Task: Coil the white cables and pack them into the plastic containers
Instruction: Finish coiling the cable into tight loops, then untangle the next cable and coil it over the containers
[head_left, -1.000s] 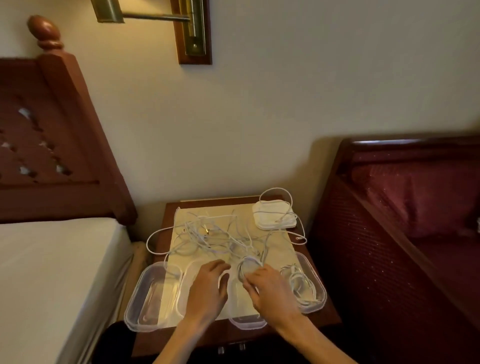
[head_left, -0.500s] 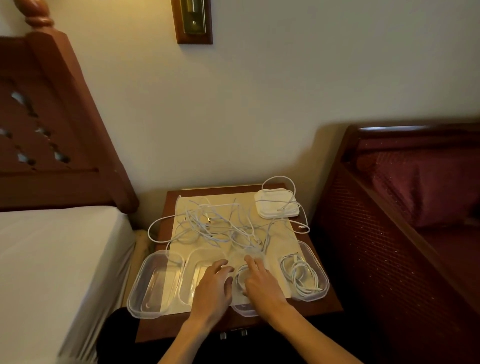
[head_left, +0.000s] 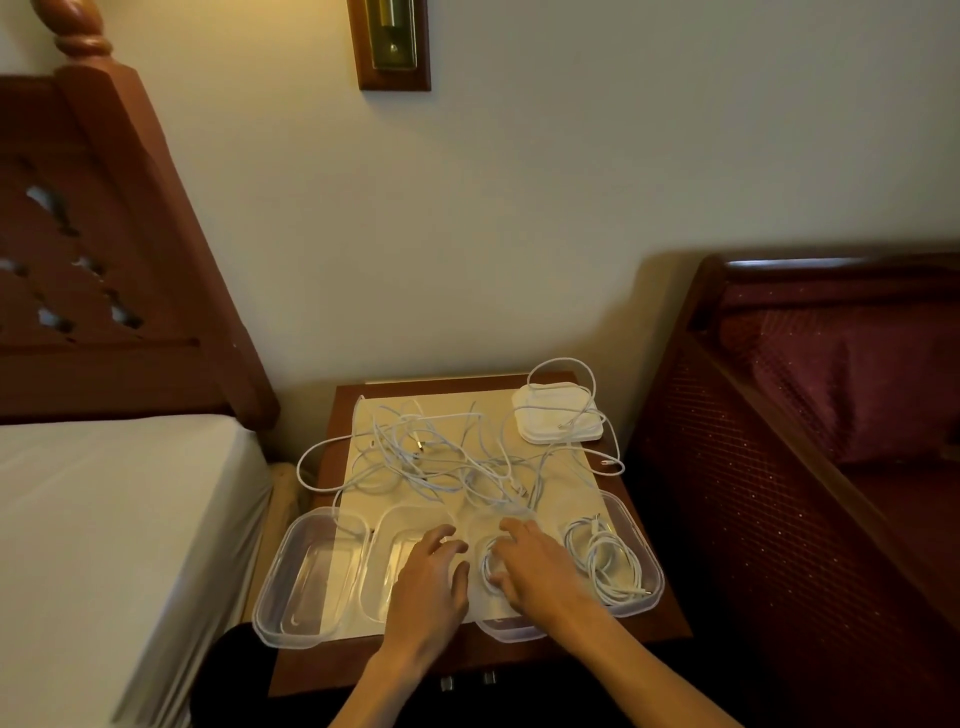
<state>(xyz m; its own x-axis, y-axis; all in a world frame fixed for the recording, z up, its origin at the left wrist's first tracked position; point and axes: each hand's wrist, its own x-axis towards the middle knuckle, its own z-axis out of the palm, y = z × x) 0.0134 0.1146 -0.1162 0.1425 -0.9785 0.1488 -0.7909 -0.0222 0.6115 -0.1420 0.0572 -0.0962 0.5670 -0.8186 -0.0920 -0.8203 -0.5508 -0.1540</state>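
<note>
Nearest the camera, four clear plastic containers sit in a row along the front edge of the wooden counter (head_left: 670, 623). The left hand (head_left: 428, 584) lies palm-down over the second container (head_left: 387, 561), fingers loosely spread and gripping nothing. The right hand (head_left: 535, 569) rests in the third container (head_left: 506, 626), its fingers pressing on a coiled cable (head_left: 488, 569) that lies inside — whether they curl round it I cannot tell. The leftmost container (head_left: 306, 577) holds no cable; the rightmost container (head_left: 636, 540) holds another coiled cable (head_left: 605, 558). Beyond the row, a tangle of loose white cables (head_left: 431, 457) sprawls over a pale mat (head_left: 566, 467) — one loop hangs off the counter's left edge. At the far right corner sits a stack of white lids (head_left: 556, 418) with a cable draped across it. A bed (head_left: 104, 519) stands to the left.
</note>
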